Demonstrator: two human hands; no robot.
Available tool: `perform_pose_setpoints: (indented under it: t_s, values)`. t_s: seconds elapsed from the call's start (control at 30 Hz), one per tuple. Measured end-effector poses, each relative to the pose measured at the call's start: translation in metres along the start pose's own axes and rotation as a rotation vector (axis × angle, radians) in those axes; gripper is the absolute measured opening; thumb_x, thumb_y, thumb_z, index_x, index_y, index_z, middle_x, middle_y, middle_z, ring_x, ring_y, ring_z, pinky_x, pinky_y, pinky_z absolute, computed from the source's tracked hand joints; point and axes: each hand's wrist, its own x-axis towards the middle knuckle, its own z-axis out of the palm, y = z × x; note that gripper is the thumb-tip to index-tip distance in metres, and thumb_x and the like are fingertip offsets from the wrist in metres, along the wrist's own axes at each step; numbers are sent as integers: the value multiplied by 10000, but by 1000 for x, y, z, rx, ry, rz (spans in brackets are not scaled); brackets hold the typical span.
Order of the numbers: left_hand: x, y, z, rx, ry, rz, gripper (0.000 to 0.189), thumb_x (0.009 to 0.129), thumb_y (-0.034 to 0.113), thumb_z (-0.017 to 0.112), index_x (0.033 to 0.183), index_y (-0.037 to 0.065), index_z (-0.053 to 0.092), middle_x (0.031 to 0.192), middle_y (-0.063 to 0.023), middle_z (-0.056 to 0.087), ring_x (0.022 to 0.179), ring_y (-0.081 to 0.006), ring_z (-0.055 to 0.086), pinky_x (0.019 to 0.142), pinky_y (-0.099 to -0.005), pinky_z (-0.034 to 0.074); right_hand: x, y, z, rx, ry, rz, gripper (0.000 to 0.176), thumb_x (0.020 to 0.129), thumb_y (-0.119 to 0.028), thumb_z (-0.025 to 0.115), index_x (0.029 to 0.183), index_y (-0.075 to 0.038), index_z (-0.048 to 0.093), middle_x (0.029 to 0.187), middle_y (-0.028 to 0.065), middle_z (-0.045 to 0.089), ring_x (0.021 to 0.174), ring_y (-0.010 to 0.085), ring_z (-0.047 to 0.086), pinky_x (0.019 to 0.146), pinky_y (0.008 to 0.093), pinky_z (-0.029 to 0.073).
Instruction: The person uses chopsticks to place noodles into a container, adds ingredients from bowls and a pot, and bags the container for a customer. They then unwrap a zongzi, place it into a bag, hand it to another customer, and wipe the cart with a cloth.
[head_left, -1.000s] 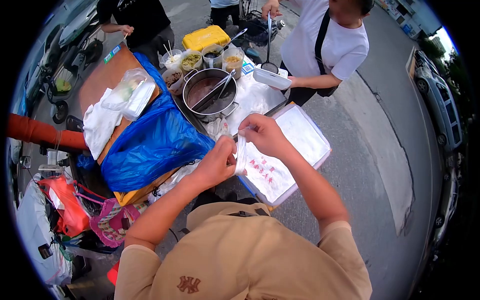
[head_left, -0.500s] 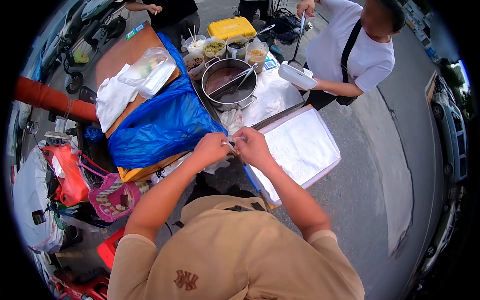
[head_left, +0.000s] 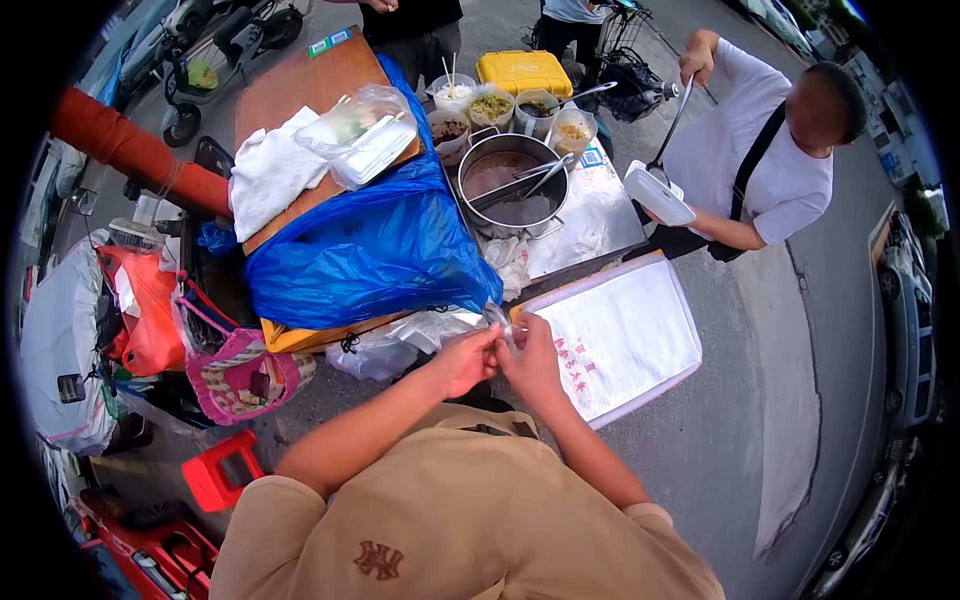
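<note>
In front of my chest, my left hand (head_left: 470, 362) and my right hand (head_left: 531, 362) meet, fingers pinched together. Between them sticks up a thin, crumpled strip of clear plastic (head_left: 497, 318); its lower part is hidden by the fingers. Just beyond the fingertips is the corner of a blue plastic sheet (head_left: 365, 270). Close by my right hand lies a white-covered box (head_left: 630, 335) with red characters on its cover. Farther off, a divided metal pot (head_left: 512, 150) holds liquid and a utensil.
Tubs of condiments (head_left: 491, 107) stand behind the pot, near a yellow case (head_left: 523, 70). A person in white (head_left: 745, 150) at the right holds a ladle (head_left: 672, 125) and a white container (head_left: 657, 194). At left are a wooden board (head_left: 295, 95), a red stool (head_left: 222, 470) and a pink bag (head_left: 240, 375).
My hands have come back toward my body and slightly right, still pinching the clear plastic. The view has shifted, so the cart sits farther right. The person in white still holds ladle and container.
</note>
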Motion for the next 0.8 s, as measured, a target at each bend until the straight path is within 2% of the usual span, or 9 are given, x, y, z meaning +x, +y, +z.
perform_pose_setpoints:
  t_s: [0.07,0.1,0.3,0.43,0.47,0.5,0.53,0.6,0.8]
  values:
    - [-10,14,10,57,31,32,280,1047,388,549,1102,140,668,825,56,583,734,-66,498,672,-242,401,9,2,11,32,-46,-31,340,863,-135,712,1156,16,627,1008,194,661,869,326,675,785,413,548]
    - [-14,20,12,116,62,47,284,1045,385,553,1103,137,680,817,49,584,741,-78,494,700,-242,402,13,-4,18,50,-1,-16,294,903,-140,703,1126,44,648,977,183,701,826,226,701,747,347,552]
    - [-17,70,-14,614,181,340,246,1023,281,606,1026,55,704,835,17,652,759,-74,568,694,-250,457,41,-38,55,232,-20,185,199,923,-75,671,1097,21,654,861,120,719,736,138,673,683,284,531]
    - [-32,126,-44,995,268,580,169,947,160,686,995,0,655,804,-57,691,722,-115,630,649,-304,506,65,-67,99,591,-122,183,253,930,33,598,1178,17,644,1023,103,695,885,134,671,757,260,530]
    - [-37,140,-51,1045,243,692,151,928,135,694,976,2,641,808,-86,695,719,-144,648,654,-322,514,74,-73,106,584,-121,181,253,930,33,598,1178,17,644,1023,103,695,885,134,671,757,260,530]
    - [-47,160,-54,1208,221,824,86,890,33,670,953,8,616,860,-144,687,742,-239,680,669,-358,528,84,-88,108,453,-168,16,266,933,42,588,1191,9,645,1044,95,679,906,137,666,773,260,531]
    - [-51,178,-62,1203,218,827,86,890,33,670,953,8,616,860,-144,687,742,-239,680,669,-358,528,95,-99,112,319,-214,-147,281,936,51,578,1204,1,647,1064,86,663,927,140,662,788,261,532]
    - [-59,209,-78,1422,87,1054,117,863,-52,623,959,15,618,905,-164,662,779,-306,679,665,-380,534,113,-109,130,285,-251,-141,245,930,49,613,1164,-5,664,1040,65,650,888,160,660,790,262,538]
    - [-96,305,-111,1151,-72,1002,128,858,-67,608,934,35,621,908,-135,641,796,-305,667,678,-380,539,144,-148,199,62,-245,-291,156,896,-18,719,1045,-29,677,876,75,652,795,171,651,649,320,494]
